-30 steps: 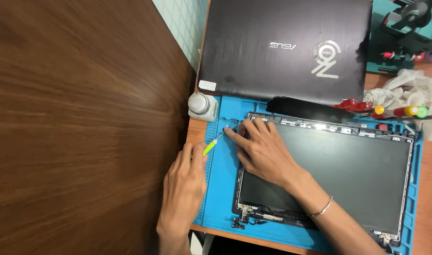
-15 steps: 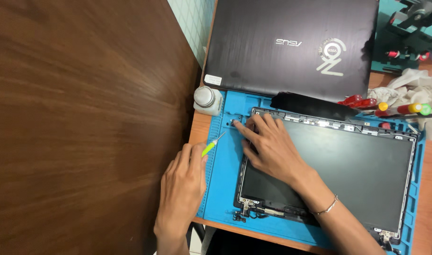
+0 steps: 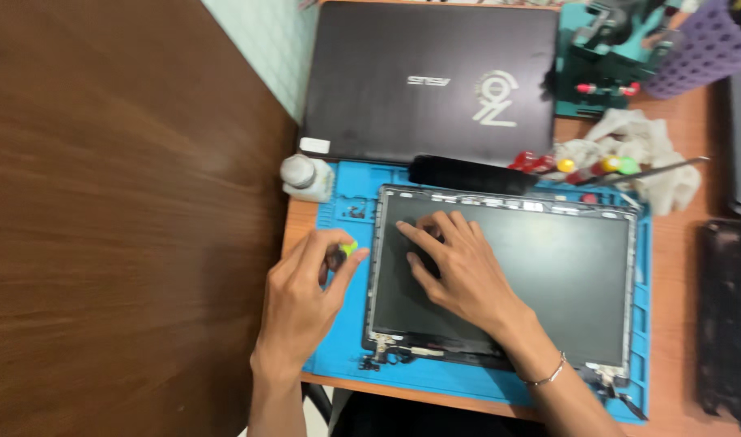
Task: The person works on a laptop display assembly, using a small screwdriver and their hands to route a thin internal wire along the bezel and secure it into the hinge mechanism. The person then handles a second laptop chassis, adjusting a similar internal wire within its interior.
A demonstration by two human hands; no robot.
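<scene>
A bare laptop screen panel in its metal frame lies on a blue work mat. My right hand rests flat on the panel's left part, fingers spread toward its upper left corner. My left hand is over the mat just left of the panel, fingers curled around a small screwdriver with a green and yellow tip. A thin bracelet sits on my right wrist.
A closed black laptop lies behind the mat. A small white bottle stands at the mat's far left corner. A black bar, coloured screwdrivers, a crumpled cloth and a dark wooden surface surround the mat.
My left hand has drawn the screwdriver back from the panel's corner and curled around it. My right hand has slid onto the screen face. The view has shifted.
</scene>
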